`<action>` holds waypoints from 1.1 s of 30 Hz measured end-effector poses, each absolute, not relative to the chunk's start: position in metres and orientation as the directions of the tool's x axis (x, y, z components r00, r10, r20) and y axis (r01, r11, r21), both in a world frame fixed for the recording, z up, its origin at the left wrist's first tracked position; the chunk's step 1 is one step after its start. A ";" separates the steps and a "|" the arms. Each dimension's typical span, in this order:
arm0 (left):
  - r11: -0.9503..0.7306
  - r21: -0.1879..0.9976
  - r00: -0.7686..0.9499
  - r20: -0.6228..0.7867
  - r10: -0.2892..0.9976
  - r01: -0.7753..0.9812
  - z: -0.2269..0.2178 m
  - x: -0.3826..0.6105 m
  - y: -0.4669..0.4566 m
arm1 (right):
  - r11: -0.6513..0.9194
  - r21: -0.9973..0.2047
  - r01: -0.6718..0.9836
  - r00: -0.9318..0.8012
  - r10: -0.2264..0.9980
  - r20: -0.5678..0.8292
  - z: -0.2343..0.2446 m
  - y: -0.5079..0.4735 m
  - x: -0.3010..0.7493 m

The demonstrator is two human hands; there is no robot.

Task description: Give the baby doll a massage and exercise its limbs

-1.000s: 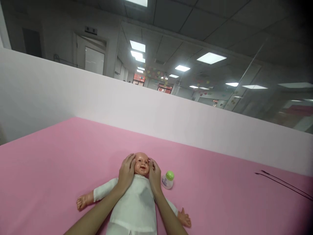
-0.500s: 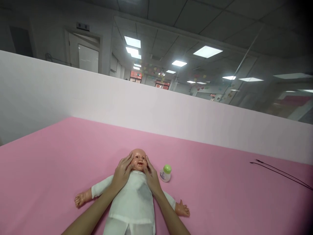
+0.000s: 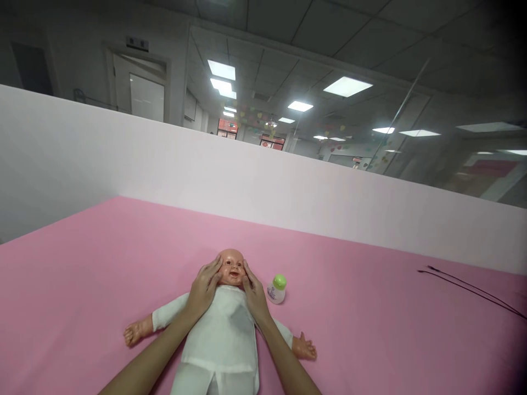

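Observation:
A baby doll (image 3: 220, 334) in a white gown lies on its back on a pink padded surface (image 3: 82, 285), head away from me and arms spread. My left hand (image 3: 203, 289) cups the doll's right cheek, and my right hand (image 3: 254, 286) cups its left cheek. The fingers of both hands point up along the face, which stays uncovered in the middle. A small white bottle with a green cap (image 3: 276, 289) stands upright just right of my right hand, not touching it.
Thin black wires (image 3: 471, 288) lie on the pink surface at the right. A white wall panel (image 3: 247, 203) runs along the surface's far edge. Beyond it are glass partitions, a doorway and ceiling lights.
Both hands have slid down from the doll's temples to its cheeks. The view has tilted slightly and drifted, while the doll and bottle stay in place.

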State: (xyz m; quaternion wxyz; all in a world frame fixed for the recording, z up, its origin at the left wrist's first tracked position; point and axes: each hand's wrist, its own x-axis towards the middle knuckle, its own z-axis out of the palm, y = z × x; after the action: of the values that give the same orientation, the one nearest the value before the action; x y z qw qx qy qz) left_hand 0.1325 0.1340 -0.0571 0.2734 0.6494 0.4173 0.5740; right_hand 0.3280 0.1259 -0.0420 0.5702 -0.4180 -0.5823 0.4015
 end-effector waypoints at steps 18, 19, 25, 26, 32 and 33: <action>-0.512 0.759 0.005 0.557 0.830 0.403 -0.057 0.132 0.131 | 0.341 -0.923 0.179 0.035 0.935 0.352 -0.036 0.121 0.324; -0.491 0.731 0.019 0.549 0.836 0.474 -0.059 0.130 0.128 | 0.317 -0.923 0.218 0.064 0.939 0.337 -0.035 0.119 0.325; -0.317 0.316 0.113 0.525 0.844 0.894 -0.079 0.087 0.093 | 0.205 -0.794 0.573 0.072 0.952 0.298 -0.039 0.082 0.351; -0.273 0.236 0.121 0.509 0.852 0.933 -0.079 0.078 0.083 | 0.192 -0.714 0.673 0.026 0.959 0.282 -0.039 0.074 0.357; -0.097 0.036 0.080 0.333 0.940 0.995 -0.055 0.049 0.037 | 0.133 -0.154 0.979 -0.107 0.980 0.169 -0.026 0.034 0.390; -0.083 0.027 0.070 0.307 0.949 0.996 -0.051 0.047 0.035 | 0.125 -0.128 0.984 -0.104 0.982 0.158 -0.024 0.030 0.396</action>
State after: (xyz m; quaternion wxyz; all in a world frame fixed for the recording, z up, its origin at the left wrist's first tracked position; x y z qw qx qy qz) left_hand 0.0475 0.0348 -0.0511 -0.0954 0.7253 0.6705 0.1236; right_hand 0.3960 0.0299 -0.0241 0.1020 -0.6614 -0.7431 -0.0050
